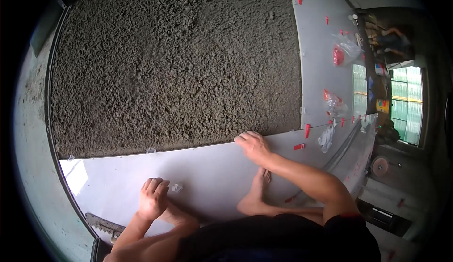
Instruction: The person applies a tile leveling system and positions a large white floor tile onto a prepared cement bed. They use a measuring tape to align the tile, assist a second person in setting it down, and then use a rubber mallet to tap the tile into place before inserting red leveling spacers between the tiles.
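Note:
My right hand (255, 147) is at the front tile's far edge, its fingers bent and pressed together where the grey tile (118, 174) meets the rough bed of mortar (179, 63). What those fingertips pinch, if anything, is hidden. Over the same tile, further left, my left hand (153, 199) is closed with curled fingers, and its contents cannot be made out. Just right of it lie small clear plastic tile clips (176, 187). Another clear clip (151, 150) sits on the tile's edge against the mortar, with one more clip (71, 157) near the left corner.
Red wedges (307, 130) stand along the joints of the right-hand tiles (314, 73). Plastic bags (335, 102) lie there. A notched trowel (104, 225) rests at the lower left, beside the frame edge. My bare feet (255, 196) are on the tile. A person (395, 40) is at the far right.

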The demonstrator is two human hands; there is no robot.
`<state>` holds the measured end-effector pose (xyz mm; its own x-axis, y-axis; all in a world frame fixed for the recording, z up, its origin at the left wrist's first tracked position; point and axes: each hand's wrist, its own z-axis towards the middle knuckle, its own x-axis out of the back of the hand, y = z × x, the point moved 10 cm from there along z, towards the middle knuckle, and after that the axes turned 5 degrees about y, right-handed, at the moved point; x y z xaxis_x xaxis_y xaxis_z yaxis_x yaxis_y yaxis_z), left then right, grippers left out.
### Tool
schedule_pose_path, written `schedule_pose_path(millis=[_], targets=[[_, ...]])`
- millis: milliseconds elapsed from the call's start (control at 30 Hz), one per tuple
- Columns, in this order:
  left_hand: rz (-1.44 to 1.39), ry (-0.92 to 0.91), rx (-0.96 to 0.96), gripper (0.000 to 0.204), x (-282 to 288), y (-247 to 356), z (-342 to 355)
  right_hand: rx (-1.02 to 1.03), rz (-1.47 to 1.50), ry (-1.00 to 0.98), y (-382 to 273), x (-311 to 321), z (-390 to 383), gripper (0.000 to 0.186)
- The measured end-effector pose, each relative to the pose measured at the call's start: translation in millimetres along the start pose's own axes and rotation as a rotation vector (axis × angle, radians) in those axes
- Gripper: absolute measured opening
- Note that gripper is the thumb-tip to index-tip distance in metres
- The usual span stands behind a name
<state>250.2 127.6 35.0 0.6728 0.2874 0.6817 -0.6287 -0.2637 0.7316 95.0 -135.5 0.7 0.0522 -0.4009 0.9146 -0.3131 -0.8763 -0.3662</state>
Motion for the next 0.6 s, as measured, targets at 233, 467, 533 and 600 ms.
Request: schedule_pose_path(millis=[233,467,533,600], targets=[[-0.032,-0.063,0.000,0.036,-16,-10,-23,-0.036,0.100,0.090,6,1,-7,0.019],[0.198,-0.276,-0.145,0.055,-48,14,-16,-0.092,-0.056,-0.044,-10,0,5,0.014],[0.167,-0.212,-0.157,0.055,-43,15,-18,-0.077,-0.107,-0.041,-30,18,16,0.018],[0.102,-0.142,-0.144,0.052,-28,9,-19,-0.048,-0.166,0.067,-49,36,21,0.031]])
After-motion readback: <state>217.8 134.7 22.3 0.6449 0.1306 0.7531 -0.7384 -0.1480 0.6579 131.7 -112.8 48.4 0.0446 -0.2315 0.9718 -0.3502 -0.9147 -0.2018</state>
